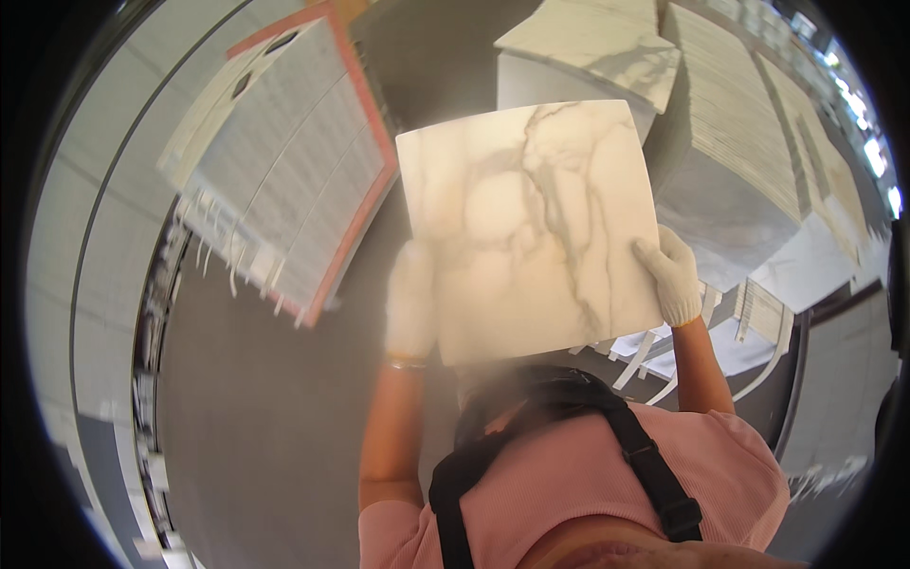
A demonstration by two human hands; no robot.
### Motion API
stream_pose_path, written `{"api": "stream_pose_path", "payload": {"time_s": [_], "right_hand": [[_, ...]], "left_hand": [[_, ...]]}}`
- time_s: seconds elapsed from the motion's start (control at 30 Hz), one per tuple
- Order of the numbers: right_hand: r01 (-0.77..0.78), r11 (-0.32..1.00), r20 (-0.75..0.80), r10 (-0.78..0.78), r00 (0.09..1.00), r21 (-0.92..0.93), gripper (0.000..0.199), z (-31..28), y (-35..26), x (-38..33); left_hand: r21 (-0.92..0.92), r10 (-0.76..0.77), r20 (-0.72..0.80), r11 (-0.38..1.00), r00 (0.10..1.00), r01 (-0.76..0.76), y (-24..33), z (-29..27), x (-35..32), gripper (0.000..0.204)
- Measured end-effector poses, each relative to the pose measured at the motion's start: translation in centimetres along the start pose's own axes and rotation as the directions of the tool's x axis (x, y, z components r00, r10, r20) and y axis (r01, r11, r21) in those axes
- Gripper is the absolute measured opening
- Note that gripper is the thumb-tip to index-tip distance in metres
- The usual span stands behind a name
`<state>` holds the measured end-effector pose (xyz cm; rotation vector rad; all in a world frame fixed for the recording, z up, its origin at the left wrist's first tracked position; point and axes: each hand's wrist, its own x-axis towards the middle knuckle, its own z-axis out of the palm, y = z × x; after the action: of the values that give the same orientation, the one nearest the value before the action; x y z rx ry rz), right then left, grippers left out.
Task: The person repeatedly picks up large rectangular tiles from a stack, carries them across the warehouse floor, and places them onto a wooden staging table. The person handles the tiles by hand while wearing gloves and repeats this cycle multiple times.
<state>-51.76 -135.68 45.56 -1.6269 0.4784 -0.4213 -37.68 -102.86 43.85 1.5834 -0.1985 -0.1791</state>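
Note:
Between my hands is a square marble-patterned tile [531, 228], cream-white with grey and brown veins. It is held up in front of my body, its veined face in view. My left hand [410, 302], in a white glove, is closed on the tile's left edge; its fingers are partly hidden and a little blurred. At the opposite edge my right hand [673, 277], also gloved in white, grips with the thumb lying over the face. The other right fingers are hidden behind the tile.
At the far left stands a strapped stack of white boxes [284, 152] with a red-pink border. Stacked marble-patterned tiles [592, 47] are at the back, beside more tall stacks of slabs [730, 161] on the right. Loose white straps [640, 358] hang by my right forearm. The floor [265, 408] is grey.

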Motion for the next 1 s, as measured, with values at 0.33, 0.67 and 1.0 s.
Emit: {"api": "stream_pose_path", "payload": {"time_s": [0.33,0.67,1.0], "right_hand": [[0.007,0.992,-0.354,0.037,0.935,0.123,0.043,4.2,-6.2,2.2],[-0.01,0.983,-0.482,0.098,0.87,0.182,0.042,-1.6,-8.8,14.2],[-0.036,0.974,-0.457,0.138,0.879,0.224,0.045,-5.5,-9.6,25.4]], "left_hand": [[0.039,0.172,0.51,0.974,0.843,-0.222,5.7,1.4,19.7,0.041],[0.198,0.196,0.669,0.883,0.717,-0.426,10.5,14.9,36.4,0.041],[0.205,0.048,0.693,0.944,0.72,-0.26,10.8,23.2,49.4,0.036]]}}
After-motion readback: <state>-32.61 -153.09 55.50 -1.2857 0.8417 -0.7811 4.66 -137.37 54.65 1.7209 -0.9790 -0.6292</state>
